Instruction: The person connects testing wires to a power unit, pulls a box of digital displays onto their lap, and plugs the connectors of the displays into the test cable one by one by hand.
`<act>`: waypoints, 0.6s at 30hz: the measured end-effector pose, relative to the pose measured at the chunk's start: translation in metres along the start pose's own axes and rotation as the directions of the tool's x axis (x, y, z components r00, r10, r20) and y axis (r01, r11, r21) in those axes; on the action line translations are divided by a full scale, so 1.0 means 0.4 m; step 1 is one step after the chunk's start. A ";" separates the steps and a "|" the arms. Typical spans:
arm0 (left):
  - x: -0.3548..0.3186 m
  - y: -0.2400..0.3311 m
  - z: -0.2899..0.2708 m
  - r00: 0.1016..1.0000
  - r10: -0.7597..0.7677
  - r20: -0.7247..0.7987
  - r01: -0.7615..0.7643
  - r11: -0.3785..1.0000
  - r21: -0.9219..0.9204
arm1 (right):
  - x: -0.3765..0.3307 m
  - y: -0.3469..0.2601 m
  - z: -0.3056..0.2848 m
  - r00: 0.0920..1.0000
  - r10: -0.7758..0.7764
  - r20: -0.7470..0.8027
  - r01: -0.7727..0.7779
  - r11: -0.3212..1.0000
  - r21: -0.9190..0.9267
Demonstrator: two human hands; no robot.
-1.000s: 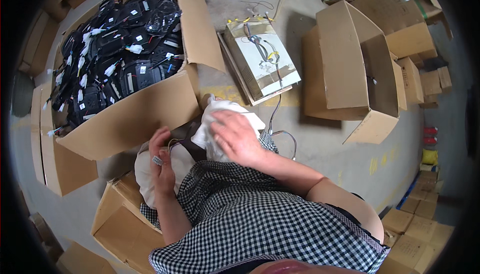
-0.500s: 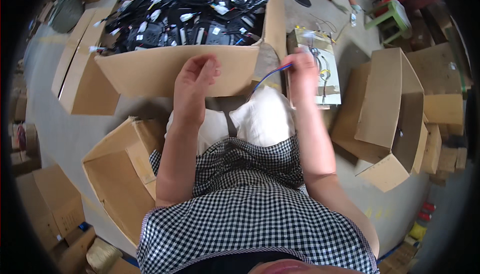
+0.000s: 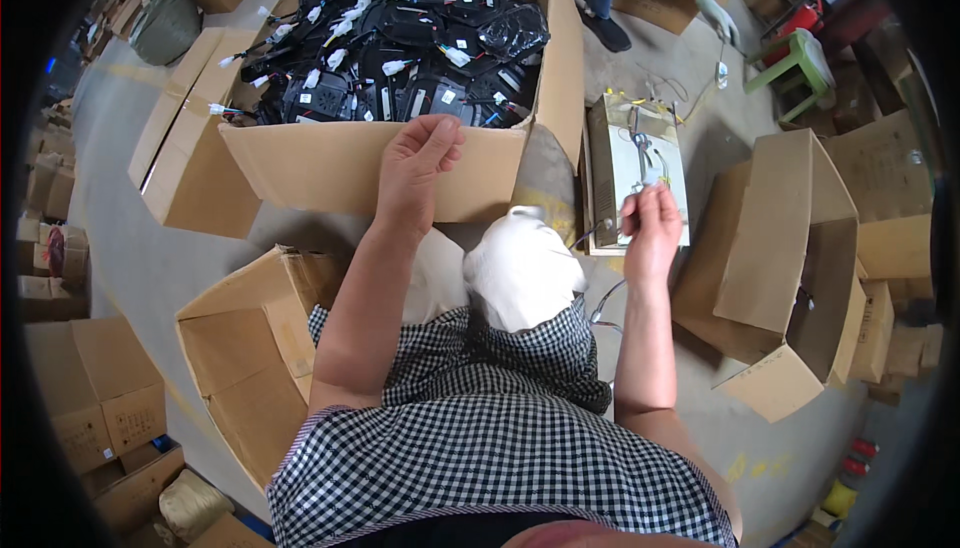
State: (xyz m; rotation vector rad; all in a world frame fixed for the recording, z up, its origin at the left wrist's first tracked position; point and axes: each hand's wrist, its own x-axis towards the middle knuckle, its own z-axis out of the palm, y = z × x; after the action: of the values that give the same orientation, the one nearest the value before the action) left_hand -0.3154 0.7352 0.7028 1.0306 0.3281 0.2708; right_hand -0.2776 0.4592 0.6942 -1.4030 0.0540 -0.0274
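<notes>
One full carton (image 3: 315, 163) fronting left hand (image 3: 418, 166), grip closed, right hand (image 3: 652, 226), grip unclear, green stool (image 3: 797, 62) beyond

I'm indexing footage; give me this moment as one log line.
left hand: nearest carton of black parts | right hand: nearest white-topped box | held items: unclear

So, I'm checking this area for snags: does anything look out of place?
Yes: white connectors stick out past the left edge of the large open carton, looking odd because most others lie inside, among the heaped black parts.
</notes>
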 end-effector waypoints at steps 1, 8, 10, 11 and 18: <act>0.010 -0.006 -0.007 1.000 -0.009 0.000 0.009 1.000 0.013 | -0.018 0.001 0.014 0.998 0.024 0.054 -0.024 1.000 -0.007; 0.103 -0.070 0.058 0.858 0.451 0.246 -0.452 0.437 0.777 | -0.028 0.034 0.028 0.986 0.054 0.161 -0.030 0.989 -0.147; 0.144 -0.097 0.121 0.797 0.499 0.340 -0.475 0.170 0.863 | -0.049 0.053 0.054 0.978 0.053 0.200 -0.007 0.975 -0.221; 0.163 -0.115 0.157 0.794 0.508 0.334 -0.476 0.177 0.862 | -0.070 0.054 0.070 0.971 0.086 0.224 -0.007 0.944 -0.331; 0.224 -0.157 0.216 0.982 -0.189 0.020 -0.015 0.029 0.999 | -0.157 0.113 0.097 0.662 -0.292 0.691 0.749 0.208 -0.629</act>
State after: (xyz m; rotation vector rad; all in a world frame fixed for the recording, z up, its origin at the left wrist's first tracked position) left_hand -0.1951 0.6694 0.6765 2.5077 0.4483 -0.2786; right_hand -0.3388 0.5081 0.6574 -2.4521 -1.0065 -0.3354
